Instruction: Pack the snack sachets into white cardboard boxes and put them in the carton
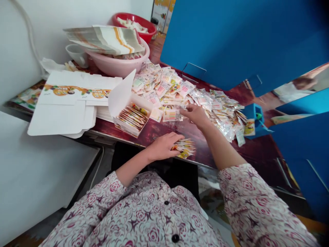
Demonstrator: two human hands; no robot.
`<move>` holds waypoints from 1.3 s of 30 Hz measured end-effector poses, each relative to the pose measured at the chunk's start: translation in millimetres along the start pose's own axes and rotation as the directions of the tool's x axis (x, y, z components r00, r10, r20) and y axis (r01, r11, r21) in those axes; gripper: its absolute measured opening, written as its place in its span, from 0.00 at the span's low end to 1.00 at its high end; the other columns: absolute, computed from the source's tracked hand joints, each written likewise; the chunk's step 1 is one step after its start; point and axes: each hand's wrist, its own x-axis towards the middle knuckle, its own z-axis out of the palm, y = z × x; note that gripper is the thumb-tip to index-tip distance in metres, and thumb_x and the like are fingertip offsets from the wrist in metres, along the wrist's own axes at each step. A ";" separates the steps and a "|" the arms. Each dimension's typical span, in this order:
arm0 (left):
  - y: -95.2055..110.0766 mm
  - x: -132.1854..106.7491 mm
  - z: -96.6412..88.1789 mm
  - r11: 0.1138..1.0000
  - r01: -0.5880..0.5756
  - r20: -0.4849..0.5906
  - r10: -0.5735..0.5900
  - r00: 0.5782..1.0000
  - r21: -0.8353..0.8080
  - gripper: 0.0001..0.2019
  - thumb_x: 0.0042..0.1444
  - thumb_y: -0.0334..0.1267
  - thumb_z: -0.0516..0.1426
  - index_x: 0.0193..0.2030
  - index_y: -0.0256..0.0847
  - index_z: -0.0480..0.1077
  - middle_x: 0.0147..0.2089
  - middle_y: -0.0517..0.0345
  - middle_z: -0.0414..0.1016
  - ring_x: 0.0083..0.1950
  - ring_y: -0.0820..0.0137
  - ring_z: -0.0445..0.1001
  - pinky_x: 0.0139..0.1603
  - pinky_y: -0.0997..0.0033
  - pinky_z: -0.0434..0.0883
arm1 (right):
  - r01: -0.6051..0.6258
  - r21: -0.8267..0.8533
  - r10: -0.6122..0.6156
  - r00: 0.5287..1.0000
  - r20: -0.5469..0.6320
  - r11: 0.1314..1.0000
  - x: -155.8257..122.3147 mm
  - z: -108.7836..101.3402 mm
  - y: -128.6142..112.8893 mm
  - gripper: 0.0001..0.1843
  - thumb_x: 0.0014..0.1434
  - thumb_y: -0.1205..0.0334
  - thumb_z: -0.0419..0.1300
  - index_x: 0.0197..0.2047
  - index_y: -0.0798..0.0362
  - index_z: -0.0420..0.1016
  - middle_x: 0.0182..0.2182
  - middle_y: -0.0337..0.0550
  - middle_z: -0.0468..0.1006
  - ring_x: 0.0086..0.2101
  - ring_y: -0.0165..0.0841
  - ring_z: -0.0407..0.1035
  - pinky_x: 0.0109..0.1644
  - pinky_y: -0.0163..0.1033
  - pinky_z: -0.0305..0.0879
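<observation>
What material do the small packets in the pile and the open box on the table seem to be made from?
The small sachets look like thin printed plastic film or foil: glossy, with silvery glints along their edges. The open box seems to be white paperboard, smooth and fairly matte, with crisp folds; any coating cannot be told.

A pink plastic basin is sitting at eleven o'clock, with a red basin peeking out behind it and a white cup resting just beside it. A tall blue panel is standing at one o'clock, and a white board is lying at eight o'clock.
</observation>
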 end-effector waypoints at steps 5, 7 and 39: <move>-0.7 -0.8 0.0 1.000 -0.005 -0.012 0.005 1.000 0.002 0.26 0.55 0.34 0.62 0.61 0.42 0.65 0.59 0.49 0.72 0.60 0.58 0.73 0.64 0.56 0.69 | 0.013 0.051 -0.009 0.997 -0.073 0.999 -9.5 -7.6 21.9 0.18 0.54 0.50 0.63 0.42 0.54 0.81 0.31 0.42 0.81 0.34 0.39 0.72 0.43 0.44 0.66; -0.8 -1.1 0.2 1.000 -0.005 -0.011 0.005 1.000 -0.003 0.25 0.55 0.34 0.62 0.61 0.43 0.65 0.59 0.49 0.73 0.61 0.58 0.73 0.64 0.55 0.69 | 0.039 0.084 -0.031 0.995 -0.090 0.996 -9.5 -8.9 28.3 0.20 0.53 0.50 0.63 0.44 0.53 0.82 0.35 0.44 0.82 0.37 0.41 0.73 0.46 0.46 0.67; 1.4 0.3 -2.0 0.999 0.026 0.010 -0.025 1.000 -0.038 0.22 0.55 0.35 0.62 0.57 0.42 0.67 0.59 0.48 0.73 0.61 0.58 0.72 0.64 0.53 0.69 | 0.196 0.319 -0.324 0.847 0.421 0.927 -17.0 -1.4 -13.6 0.14 0.51 0.68 0.69 0.40 0.42 0.85 0.39 0.37 0.86 0.40 0.37 0.78 0.51 0.44 0.70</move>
